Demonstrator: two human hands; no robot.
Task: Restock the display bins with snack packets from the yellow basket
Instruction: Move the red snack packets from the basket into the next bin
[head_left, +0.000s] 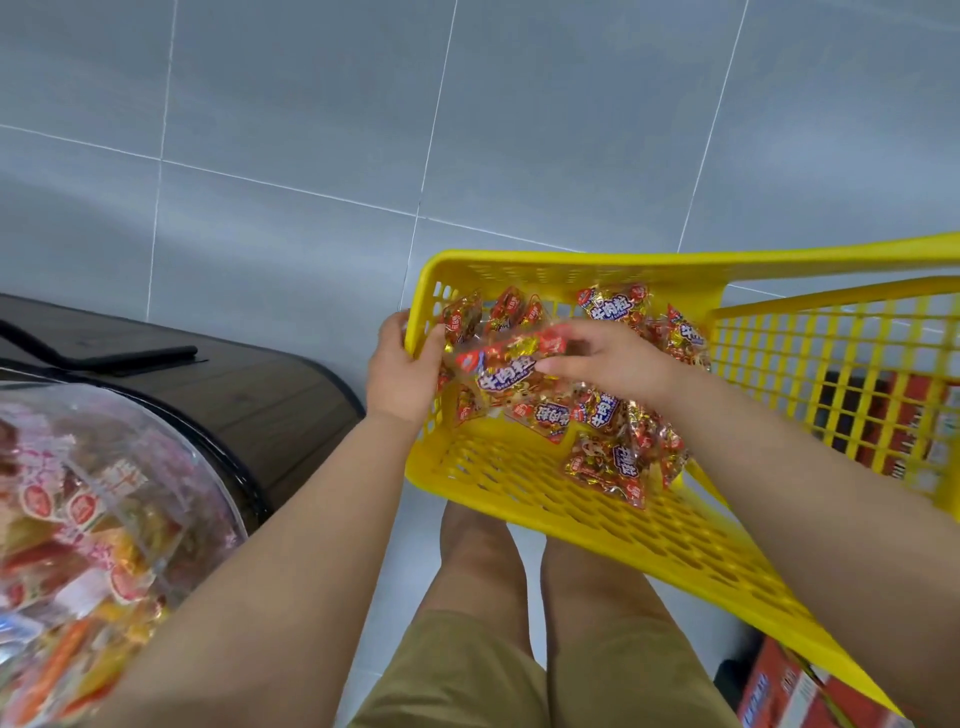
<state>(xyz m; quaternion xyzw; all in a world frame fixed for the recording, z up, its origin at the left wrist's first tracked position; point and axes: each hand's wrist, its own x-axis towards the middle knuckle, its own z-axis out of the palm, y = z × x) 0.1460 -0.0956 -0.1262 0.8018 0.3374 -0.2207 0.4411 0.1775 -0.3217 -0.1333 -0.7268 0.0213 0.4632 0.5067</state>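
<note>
in the yellow basket (571, 525) our right hand (613, 364) pinches a snack packet (506, 366), while our left hand (402, 371) clamps the rim, nearer the display bin (104, 509) down-left.

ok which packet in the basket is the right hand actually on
The right hand pinches the topmost snack packet, raised above the heap beside the left hand; the other packets lie loose in the yellow basket.

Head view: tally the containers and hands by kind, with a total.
Yellow basket: 1
Clear display bin holding packets: 1
Left hand, gripping the basket's rim: 1
Right hand, on a snack packet: 1
Total: 4
</note>
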